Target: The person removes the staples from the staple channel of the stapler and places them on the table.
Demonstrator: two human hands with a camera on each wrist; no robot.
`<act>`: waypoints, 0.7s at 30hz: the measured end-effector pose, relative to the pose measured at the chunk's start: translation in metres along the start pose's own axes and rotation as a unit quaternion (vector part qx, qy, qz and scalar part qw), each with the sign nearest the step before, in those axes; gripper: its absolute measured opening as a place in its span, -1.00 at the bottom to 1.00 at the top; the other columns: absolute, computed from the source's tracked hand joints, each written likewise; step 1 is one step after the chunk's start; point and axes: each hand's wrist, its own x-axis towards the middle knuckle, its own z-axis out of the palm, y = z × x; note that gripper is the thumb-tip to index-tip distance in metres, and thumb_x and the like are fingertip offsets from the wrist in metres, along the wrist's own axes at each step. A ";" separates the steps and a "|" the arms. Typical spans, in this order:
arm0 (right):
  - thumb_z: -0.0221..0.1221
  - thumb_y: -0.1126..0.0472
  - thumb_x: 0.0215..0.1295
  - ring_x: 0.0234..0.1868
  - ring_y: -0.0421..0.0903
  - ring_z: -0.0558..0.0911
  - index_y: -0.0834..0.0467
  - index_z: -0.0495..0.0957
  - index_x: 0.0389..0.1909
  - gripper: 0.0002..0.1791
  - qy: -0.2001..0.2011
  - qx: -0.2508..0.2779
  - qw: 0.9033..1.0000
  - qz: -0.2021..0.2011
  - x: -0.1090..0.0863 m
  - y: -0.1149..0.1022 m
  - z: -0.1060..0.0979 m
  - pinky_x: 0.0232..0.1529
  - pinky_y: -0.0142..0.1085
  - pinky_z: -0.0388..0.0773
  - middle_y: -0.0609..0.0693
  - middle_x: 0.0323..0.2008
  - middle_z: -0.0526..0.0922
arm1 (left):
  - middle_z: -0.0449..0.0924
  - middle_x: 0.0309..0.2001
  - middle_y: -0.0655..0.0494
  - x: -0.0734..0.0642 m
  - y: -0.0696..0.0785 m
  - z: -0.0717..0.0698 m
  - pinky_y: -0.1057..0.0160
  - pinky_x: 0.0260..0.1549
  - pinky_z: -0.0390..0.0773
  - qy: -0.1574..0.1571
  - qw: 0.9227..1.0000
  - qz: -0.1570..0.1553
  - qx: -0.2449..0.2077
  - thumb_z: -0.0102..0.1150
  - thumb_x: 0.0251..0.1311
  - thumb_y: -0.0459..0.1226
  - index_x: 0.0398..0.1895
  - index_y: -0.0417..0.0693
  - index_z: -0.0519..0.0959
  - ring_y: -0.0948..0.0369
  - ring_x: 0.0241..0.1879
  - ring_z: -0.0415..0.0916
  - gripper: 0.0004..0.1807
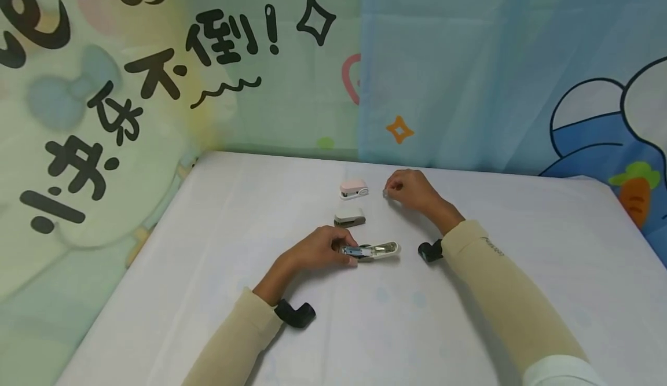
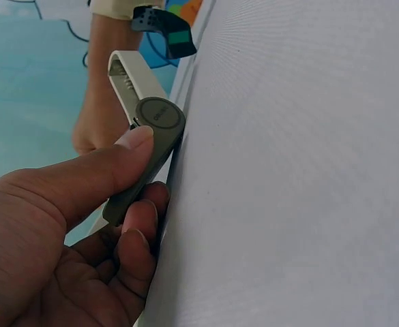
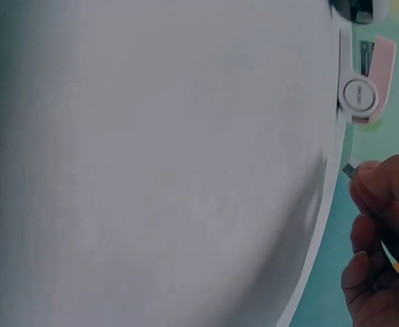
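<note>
My left hand (image 1: 323,248) grips a small stapler (image 1: 384,249) low over the white table, its white top arm swung up from the grey base. In the left wrist view the thumb presses the grey side of this stapler (image 2: 159,112), and curled fingers lie under it. Farther back and to the right, my right hand (image 1: 417,192) pinches a tiny metallic piece (image 3: 350,169), which looks like a short strip of staples, between thumb and fingertip. The stapler's inner channel faces up in the head view.
A white-and-grey stapler (image 1: 350,218) lies just behind the left hand. Behind that one sits a pink-and-white stapler (image 1: 354,188), near the table's back edge. A printed curtain (image 1: 281,120) hangs along the back and left of the white table (image 1: 208,316).
</note>
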 end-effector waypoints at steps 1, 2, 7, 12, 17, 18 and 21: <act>0.18 0.42 0.23 -0.28 0.01 0.55 0.27 0.69 -0.42 -0.87 -0.003 -0.004 1.000 0.002 0.000 0.002 -0.001 -0.33 -0.20 0.44 0.11 -0.27 0.67 | 0.42 -0.51 0.19 0.000 0.000 0.000 0.34 -0.49 0.30 0.000 1.000 0.001 0.000 0.45 0.07 -0.23 -0.17 0.02 0.66 0.29 -0.48 0.29 -0.75; 0.19 0.42 0.22 -0.28 0.00 0.55 0.27 0.69 -0.43 -0.88 -0.006 -0.008 1.000 0.005 0.000 0.003 -0.001 -0.32 -0.21 0.43 0.11 -0.28 0.67 | 0.42 -0.51 0.19 0.000 0.000 0.000 0.34 -0.49 0.30 0.001 1.000 0.001 0.000 0.45 0.08 -0.23 -0.17 0.02 0.66 0.30 -0.48 0.29 -0.75; 0.22 0.41 0.22 -0.24 0.01 0.57 0.27 0.70 -0.42 -0.90 -0.020 -0.008 1.000 0.015 -0.005 0.010 -0.006 -0.29 -0.23 0.43 0.12 -0.27 0.68 | 0.42 -0.51 0.20 0.001 -0.001 0.000 0.35 -0.49 0.31 0.000 1.000 -0.004 0.001 0.44 0.08 -0.22 -0.17 0.02 0.66 0.31 -0.48 0.29 -0.76; 0.23 0.42 0.23 -0.24 0.05 0.59 0.29 0.71 -0.42 -0.90 -0.022 -0.014 1.000 0.003 -0.009 0.017 -0.012 -0.27 -0.19 0.46 0.14 -0.27 0.69 | 0.41 -0.52 0.19 0.000 0.001 0.000 0.34 -0.51 0.29 0.000 1.000 -0.011 0.002 0.44 0.08 -0.23 -0.18 0.03 0.66 0.30 -0.50 0.28 -0.77; 0.21 0.45 0.23 -0.15 0.10 0.61 0.30 0.73 -0.45 -0.85 -0.032 -0.031 0.999 -0.002 -0.013 0.023 -0.018 -0.15 -0.10 0.48 0.15 -0.24 0.70 | 0.42 -0.51 0.19 0.001 0.001 0.001 0.34 -0.49 0.30 -0.001 1.000 -0.006 0.001 0.44 0.08 -0.21 -0.17 0.03 0.66 0.30 -0.50 0.28 -0.76; 0.20 0.46 0.23 -0.12 0.11 0.61 0.29 0.73 -0.46 -0.84 -0.035 -0.036 0.999 -0.003 -0.014 0.023 -0.019 -0.12 -0.08 0.48 0.15 -0.24 0.70 | 0.42 -0.51 0.19 0.001 0.001 0.001 0.34 -0.49 0.30 -0.001 1.000 -0.005 0.000 0.44 0.08 -0.21 -0.17 0.03 0.66 0.30 -0.49 0.28 -0.76; 0.20 0.47 0.21 -0.09 0.12 0.61 0.29 0.73 -0.46 -0.84 -0.042 -0.045 0.998 -0.012 -0.018 0.021 -0.023 -0.07 -0.04 0.48 0.14 -0.23 0.70 | 0.42 -0.50 0.18 0.000 0.000 0.001 0.33 -0.48 0.30 0.002 1.000 -0.004 -0.004 0.45 0.08 -0.21 -0.18 0.03 0.66 0.29 -0.48 0.29 -0.76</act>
